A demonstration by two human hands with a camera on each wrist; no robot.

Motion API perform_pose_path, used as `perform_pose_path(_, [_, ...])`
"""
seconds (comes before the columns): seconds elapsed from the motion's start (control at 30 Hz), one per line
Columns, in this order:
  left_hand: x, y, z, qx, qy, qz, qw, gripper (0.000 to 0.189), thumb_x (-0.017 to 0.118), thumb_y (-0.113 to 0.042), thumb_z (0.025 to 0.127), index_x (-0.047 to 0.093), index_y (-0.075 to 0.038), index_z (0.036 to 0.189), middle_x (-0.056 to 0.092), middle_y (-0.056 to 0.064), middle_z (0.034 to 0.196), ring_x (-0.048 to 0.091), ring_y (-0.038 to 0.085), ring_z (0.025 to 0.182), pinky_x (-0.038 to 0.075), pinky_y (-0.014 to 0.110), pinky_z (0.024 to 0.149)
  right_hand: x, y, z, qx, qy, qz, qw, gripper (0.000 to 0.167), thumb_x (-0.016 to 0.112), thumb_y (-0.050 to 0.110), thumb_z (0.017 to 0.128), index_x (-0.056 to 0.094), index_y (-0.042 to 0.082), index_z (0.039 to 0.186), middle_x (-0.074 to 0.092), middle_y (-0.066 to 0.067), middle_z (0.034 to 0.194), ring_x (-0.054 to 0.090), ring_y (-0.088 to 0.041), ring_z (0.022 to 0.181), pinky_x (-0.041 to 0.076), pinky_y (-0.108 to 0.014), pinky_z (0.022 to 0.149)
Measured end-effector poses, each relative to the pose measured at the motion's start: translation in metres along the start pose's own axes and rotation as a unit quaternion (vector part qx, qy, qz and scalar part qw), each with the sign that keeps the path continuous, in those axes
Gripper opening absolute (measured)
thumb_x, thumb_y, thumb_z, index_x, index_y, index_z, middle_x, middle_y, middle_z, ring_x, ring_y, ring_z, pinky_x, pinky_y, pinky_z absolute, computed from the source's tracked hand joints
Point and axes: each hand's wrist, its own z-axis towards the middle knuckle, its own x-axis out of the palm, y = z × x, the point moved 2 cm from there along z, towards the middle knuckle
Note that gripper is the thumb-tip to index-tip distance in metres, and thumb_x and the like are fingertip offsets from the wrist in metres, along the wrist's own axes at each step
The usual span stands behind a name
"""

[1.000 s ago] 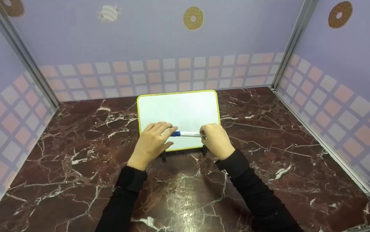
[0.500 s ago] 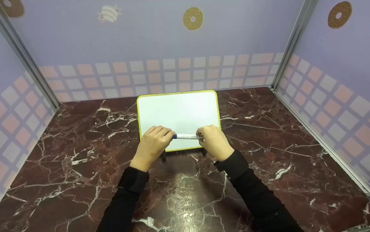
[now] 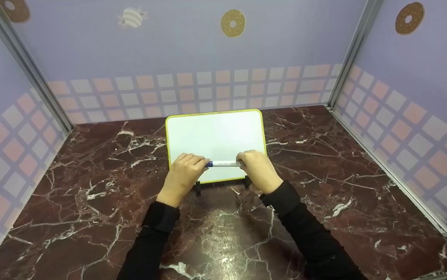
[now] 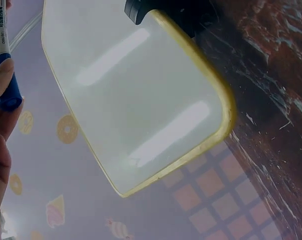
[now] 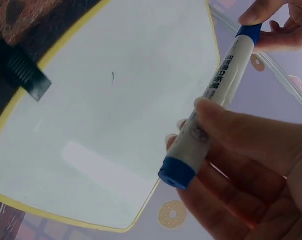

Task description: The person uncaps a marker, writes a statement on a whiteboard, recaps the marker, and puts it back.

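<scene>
A whiteboard marker [image 3: 225, 163] with a white barrel and blue ends is held level in front of a small yellow-framed whiteboard [image 3: 215, 134]. My left hand [image 3: 184, 173] pinches its blue cap [image 4: 10, 95] between thumb and fingers. At the other end, my right hand [image 3: 260, 169] grips the white barrel [image 5: 223, 80], thumb on top and fingers beneath; the blue tail end [image 5: 177, 172] sticks out past them. The cap appears to be on the barrel. Both hands hide the lower corners of the board in the head view.
Black feet [image 3: 198, 188] support the whiteboard, which leans back on the dark red marbled table [image 3: 91, 217]. A short dark mark [image 5: 112, 77] shows on its surface. Patterned walls [image 3: 184, 46] enclose the table at the back and both sides.
My left hand's thumb and fingers have come together round the cap, where the thumb stood apart before. The marker and right hand have shifted slightly left.
</scene>
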Motion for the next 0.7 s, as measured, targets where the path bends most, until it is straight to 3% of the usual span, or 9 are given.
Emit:
perform_pose_path(0.17, [0.000, 0.001, -0.001, -0.012, 0.016, -0.018, 0.9996, 0.021, 0.079, -0.018, 0.081, 0.077, -0.006, 0.098, 0.076, 0.003, 0.091, 0.070, 0.019, 0.082, 0.057, 0.031, 0.076, -0.003, -0.003, 0.000, 0.006, -0.029, -0.010, 0.9995, 0.007, 0.076, 0.000, 0.082, 0.071, 0.002, 0.085, 0.071, -0.011, 0.082, 0.069, -0.028, 0.079, 0.059, -0.041, 0.068])
perform_pose_path(0.43, [-0.005, 0.013, -0.002, -0.030, 0.004, -0.031, 0.9991, 0.019, 0.079, -0.014, 0.082, 0.076, -0.005, 0.098, 0.076, 0.005, 0.092, 0.070, 0.021, 0.081, 0.057, 0.034, 0.076, -0.010, -0.012, 0.001, 0.013, -0.056, -0.018, 0.9982, 0.009, 0.077, 0.000, 0.080, 0.071, 0.002, 0.086, 0.071, -0.012, 0.083, 0.068, -0.029, 0.081, 0.058, -0.042, 0.073])
perform_pose_path(0.7, [-0.019, 0.040, -0.009, -0.107, -0.031, -0.036, 0.9931, 0.020, 0.080, -0.010, 0.081, 0.075, -0.001, 0.098, 0.075, 0.013, 0.093, 0.071, 0.030, 0.084, 0.058, 0.042, 0.078, -0.018, -0.023, 0.001, 0.039, -0.071, -0.005, 0.9967, 0.010, 0.077, -0.002, 0.080, 0.070, 0.001, 0.085, 0.071, -0.013, 0.085, 0.068, -0.031, 0.085, 0.057, -0.045, 0.078])
